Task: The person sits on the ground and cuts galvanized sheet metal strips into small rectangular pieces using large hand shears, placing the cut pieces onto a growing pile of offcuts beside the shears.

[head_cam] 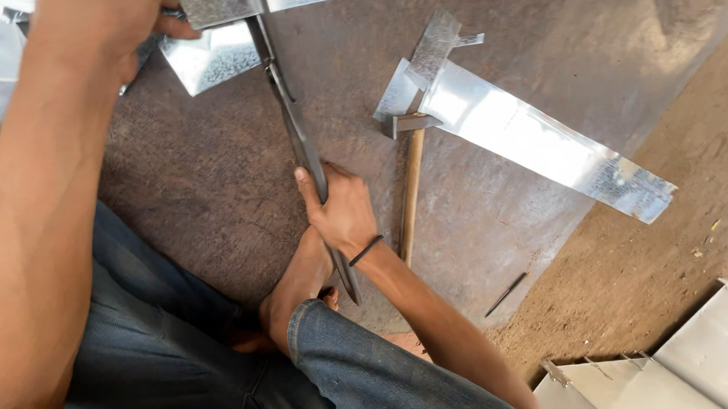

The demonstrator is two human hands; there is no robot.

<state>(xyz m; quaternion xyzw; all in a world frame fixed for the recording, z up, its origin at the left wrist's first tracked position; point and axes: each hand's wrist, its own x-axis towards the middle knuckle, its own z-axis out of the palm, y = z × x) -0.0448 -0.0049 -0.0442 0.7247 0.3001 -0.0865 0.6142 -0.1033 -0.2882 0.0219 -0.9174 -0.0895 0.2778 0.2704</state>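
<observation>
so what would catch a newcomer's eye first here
The long metal shears run down the middle, gripped by the right hand, their tip biting into shiny sheet metal held by the left hand at top left. To the right, a wooden-handled hammer lies beside a bright metal strip.

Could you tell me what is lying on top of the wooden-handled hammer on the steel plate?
A long shiny sheet-metal strip lies across the hammer, hiding part of its head; the wooden handle shows below it. Both rest on the steel plate.

Hammer (410,191) right of shears (301,142).
</observation>
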